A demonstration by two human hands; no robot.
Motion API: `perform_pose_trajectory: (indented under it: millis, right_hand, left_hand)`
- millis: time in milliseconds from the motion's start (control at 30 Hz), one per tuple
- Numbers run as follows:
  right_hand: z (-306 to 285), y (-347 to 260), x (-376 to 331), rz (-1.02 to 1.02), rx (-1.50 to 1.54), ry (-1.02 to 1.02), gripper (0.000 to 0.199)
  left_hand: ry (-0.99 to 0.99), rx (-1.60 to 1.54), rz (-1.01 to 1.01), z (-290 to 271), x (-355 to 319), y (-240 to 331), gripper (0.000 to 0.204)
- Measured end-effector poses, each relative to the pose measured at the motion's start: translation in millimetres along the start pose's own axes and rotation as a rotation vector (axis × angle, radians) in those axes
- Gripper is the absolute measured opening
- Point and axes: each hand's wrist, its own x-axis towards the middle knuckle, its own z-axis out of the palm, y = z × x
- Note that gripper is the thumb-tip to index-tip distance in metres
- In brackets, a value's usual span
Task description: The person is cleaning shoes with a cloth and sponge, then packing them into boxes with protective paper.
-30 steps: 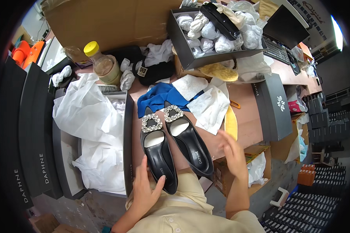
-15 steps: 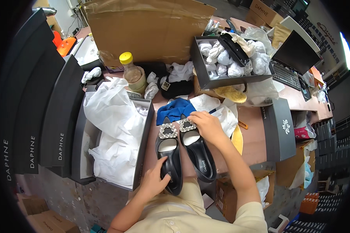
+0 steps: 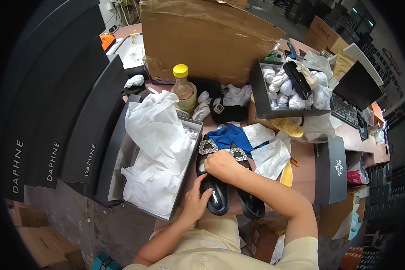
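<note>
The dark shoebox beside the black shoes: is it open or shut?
Open. The dark shoebox has no lid on it, and crumpled white tissue paper spills up out of its top, beside the black shoes.

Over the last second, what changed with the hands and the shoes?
The right hand moved from the table beside the black buckled shoes up and leftward onto their toe ends, by the jewelled buckles. The left hand stayed at the heel of the left shoe. The pair stayed side by side beside the open grey box of white tissue paper. The apparent shift of the scene is head movement.
</note>
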Motion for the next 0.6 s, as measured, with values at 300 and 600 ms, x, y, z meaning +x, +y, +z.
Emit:
perform_pose_trajectory:
  millis: [300,600]
  right_hand:
    - [-25.8,-15.0,-16.8,-0.053,0.147,0.023,0.010]
    - [-63.4,29.4,-55.8,0.587,0.263,0.483,0.031]
  left_hand:
    - [0.004,-0.412,-0.053,12.5,-4.6,-29.5,0.072]
    - [0.049,-1.118,-0.424,19.7,-4.8,-18.1,0.082]
